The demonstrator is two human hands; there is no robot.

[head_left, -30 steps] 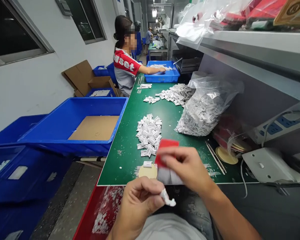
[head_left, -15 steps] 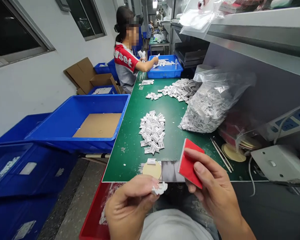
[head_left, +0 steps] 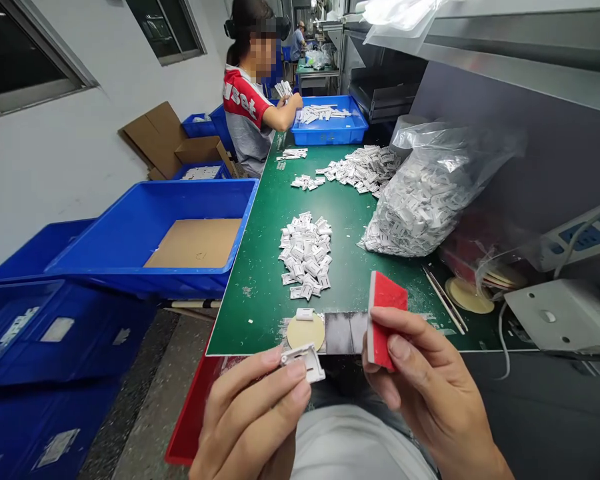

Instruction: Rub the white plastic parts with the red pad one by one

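Note:
Between its fingertips, my left hand (head_left: 253, 417) pinches a small white plastic part (head_left: 307, 362), its hollow side showing. My right hand (head_left: 425, 387) grips a flat red sanding block (head_left: 387, 313) with a grey edge, held upright and apart from the part. Just beyond them, at the table's near edge, lies a round cream disc (head_left: 305, 335) with one white piece (head_left: 305, 314) resting at its far rim. Beside the disc is a dark grey flat plate (head_left: 343, 333), partly behind my right hand. A pile of similar white parts (head_left: 306, 257) sits farther up the green table (head_left: 260, 287).
At right stand a clear bag of white parts (head_left: 420, 193), tweezers (head_left: 445, 300), more cream discs (head_left: 469, 295) and a white box with a cable (head_left: 570, 320). Blue bins (head_left: 150, 200) line the left. A co-worker (head_left: 250, 100) handles strips over a blue tray (head_left: 330, 137).
My left hand has turned the white part, so its hollow side now shows. My right hand has tilted the red block more upright. The view has shifted slightly; the co-worker's hands have come together.

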